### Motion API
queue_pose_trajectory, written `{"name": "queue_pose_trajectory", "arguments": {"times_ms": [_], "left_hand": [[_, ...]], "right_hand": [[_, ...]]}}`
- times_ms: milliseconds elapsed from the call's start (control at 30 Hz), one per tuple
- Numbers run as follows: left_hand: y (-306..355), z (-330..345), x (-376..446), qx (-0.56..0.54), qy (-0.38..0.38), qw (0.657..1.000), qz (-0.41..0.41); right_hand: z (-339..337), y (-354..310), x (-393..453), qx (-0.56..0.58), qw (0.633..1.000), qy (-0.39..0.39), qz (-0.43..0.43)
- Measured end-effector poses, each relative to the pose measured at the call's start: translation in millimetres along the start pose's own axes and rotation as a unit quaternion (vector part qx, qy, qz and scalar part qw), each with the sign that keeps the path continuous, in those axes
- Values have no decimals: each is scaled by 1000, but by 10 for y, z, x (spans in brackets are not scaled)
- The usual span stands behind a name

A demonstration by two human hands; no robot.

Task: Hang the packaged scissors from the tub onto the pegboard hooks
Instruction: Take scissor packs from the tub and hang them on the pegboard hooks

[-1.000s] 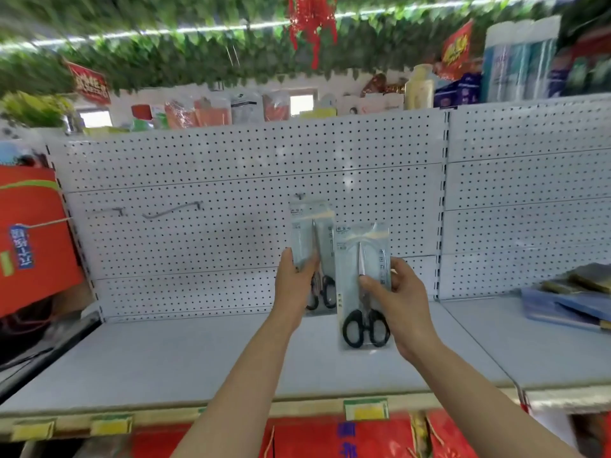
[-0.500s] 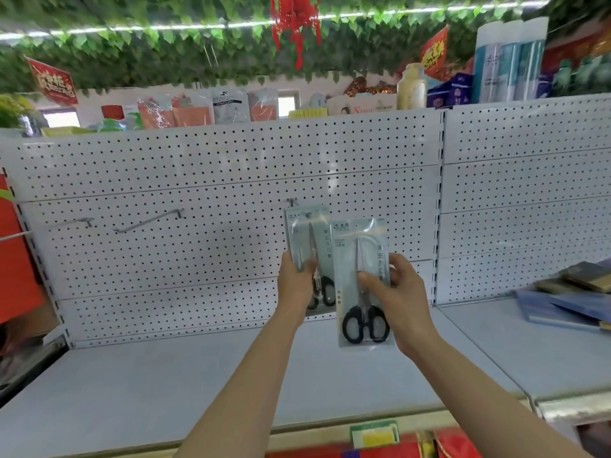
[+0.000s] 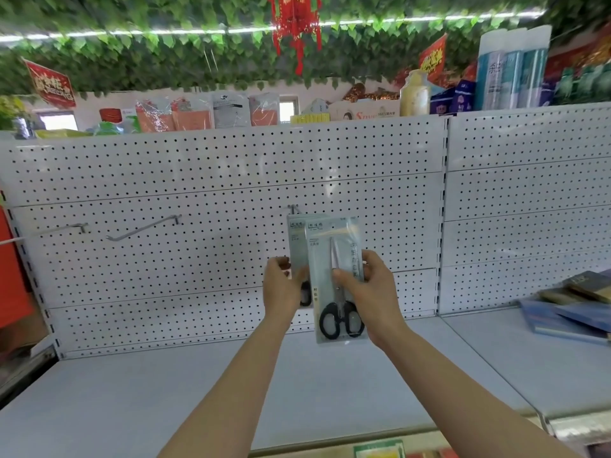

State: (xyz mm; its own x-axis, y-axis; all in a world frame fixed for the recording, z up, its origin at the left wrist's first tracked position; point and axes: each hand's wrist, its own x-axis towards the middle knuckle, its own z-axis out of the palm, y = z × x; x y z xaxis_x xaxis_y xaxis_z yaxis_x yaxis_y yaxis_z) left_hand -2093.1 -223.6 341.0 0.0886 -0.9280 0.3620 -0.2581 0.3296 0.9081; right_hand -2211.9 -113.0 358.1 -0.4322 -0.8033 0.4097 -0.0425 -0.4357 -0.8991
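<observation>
A shop: white pegboard (image 3: 198,166) with wire hooks (image 3: 145,228), packaged goods (image 3: 512,71) stacked above it, price tags (image 3: 378,449) on the shelf (image 3: 165,391) edge below.

Green plastic ivy (image 3: 139,51) covers the ceiling above me, with a strip light (image 3: 363,23) running through it across the top of the frame and a red tasselled ornament (image 3: 296,24) hanging at top centre. Red banners (image 3: 49,82) hang at upper left and upper right. Boxes and bottles (image 3: 413,94) line the top ledge. Below me a grey shelf (image 3: 132,408) spreads wide; at right, books (image 3: 568,312) lie stacked on it.
</observation>
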Motion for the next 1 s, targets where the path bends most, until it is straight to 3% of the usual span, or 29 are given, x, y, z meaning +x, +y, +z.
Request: {"name": "queue_pose_trajectory", "arguments": {"times_ms": [133,233,300,400,500,1000], "left_hand": [[256,-229,-56,27,140,971,191],[502,-317,-80,119,89,930,336],[538,-304,-26,194,43,902,383],[487,-252,48,244,16,891,383],[455,-218,98,240,13,902,359],[564,-220,202,237,25,890,389]], "right_hand": [[132,45,158,-11,1000,-7,0],[217,139,246,-15,1000,-10,3],[256,207,278,-10,1000,-10,6],[294,271,319,5,1000,-14,6],[319,285,369,3,1000,-20,3],[246,324,440,19,999,-38,7]]}}
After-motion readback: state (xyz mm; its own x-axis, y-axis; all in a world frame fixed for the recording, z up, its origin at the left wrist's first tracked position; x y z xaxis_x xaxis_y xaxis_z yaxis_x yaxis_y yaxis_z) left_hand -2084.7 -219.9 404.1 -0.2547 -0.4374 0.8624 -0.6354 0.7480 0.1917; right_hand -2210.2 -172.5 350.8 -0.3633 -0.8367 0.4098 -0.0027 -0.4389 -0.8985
